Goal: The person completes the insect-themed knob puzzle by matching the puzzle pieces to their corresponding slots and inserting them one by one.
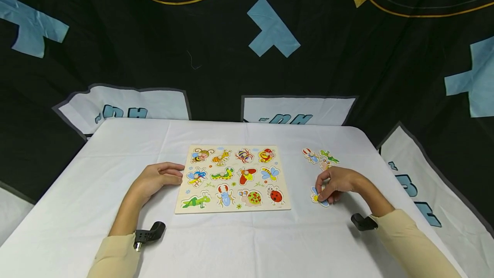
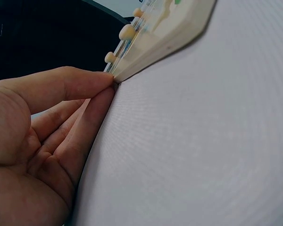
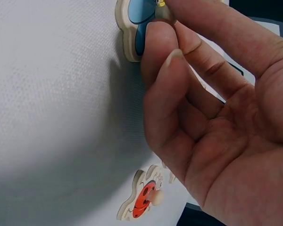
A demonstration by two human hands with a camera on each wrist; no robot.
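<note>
Near the middle of the table lies a wooden peg puzzle board [image 1: 233,204] with insect pictures; several round knobs [image 2: 127,32] stand up from it in the left wrist view. My left hand [image 1: 157,180] touches the board's left edge with thumb and fingertips, fingers fairly straight. To the right of the board, my right hand [image 1: 339,184] pinches the knob of a blue-winged insect puzzle piece [image 1: 323,203]. That piece's blue wings [image 3: 141,12] show in the right wrist view; the fingers cover part of it.
Beyond my right hand lie loose pieces: a stag beetle piece [image 1: 310,156], a green grasshopper piece [image 1: 329,156] and a partly hidden one [image 1: 325,164]. A ladybug piece [image 3: 144,200] with a knob shows in the right wrist view. White cloth [image 1: 231,248] covers the table.
</note>
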